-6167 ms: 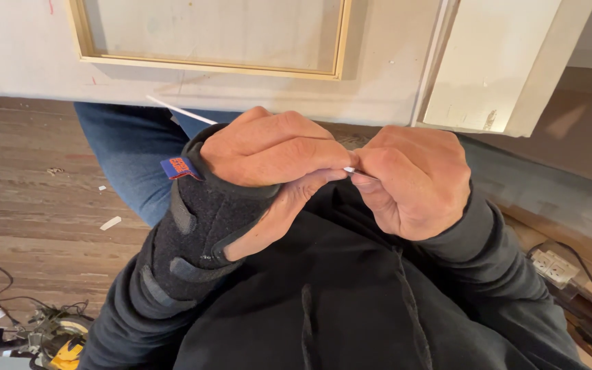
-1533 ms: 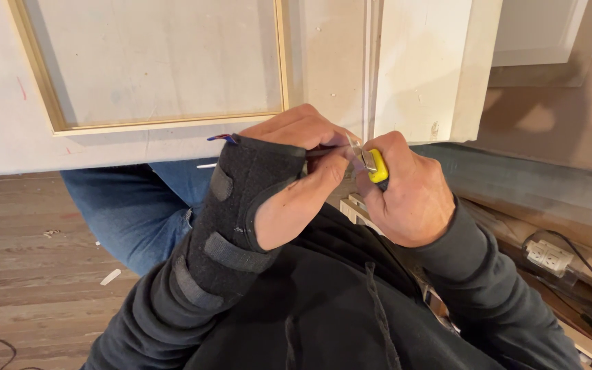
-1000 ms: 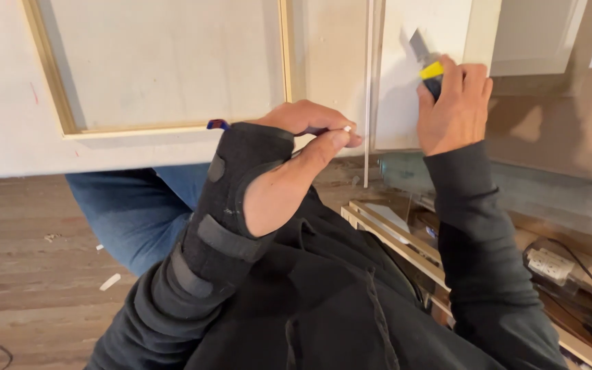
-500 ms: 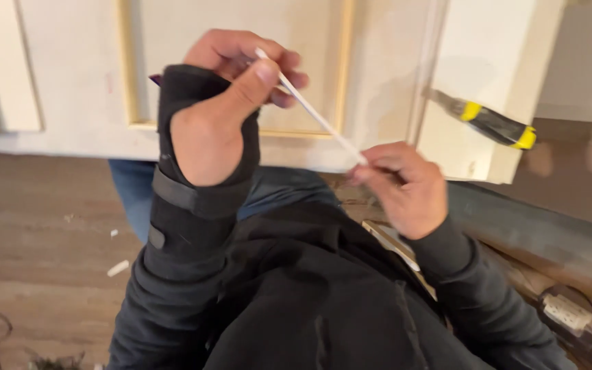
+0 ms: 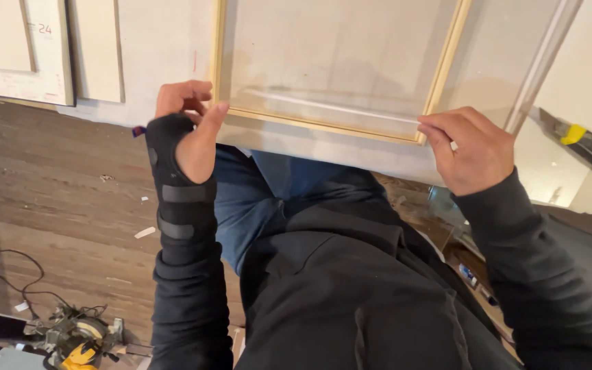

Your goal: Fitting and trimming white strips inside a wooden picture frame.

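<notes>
A thin white strip (image 5: 330,107) lies along the lower inside edge of a recessed panel framed in light wood (image 5: 447,68) on a white cabinet door (image 5: 323,147). My left hand (image 5: 190,127), in a black wrist brace, pinches the strip's left end at the frame's lower left corner. At the frame's lower right corner my right hand (image 5: 464,147) holds the strip's other end against the wood. A yellow and black utility knife (image 5: 584,144) rests on the white surface just right of my right hand.
Dark wood plank floor (image 5: 49,199) lies on the left, with small white scraps on it. A power saw with a yellow guard (image 5: 70,336) and its cord sit at bottom left. More white panels (image 5: 49,51) lean at top left. Trim pieces lie at lower right.
The utility knife left my right hand and now rests on the white surface. Both hands moved apart and laid the white strip along the bottom edge of the recessed panel.
</notes>
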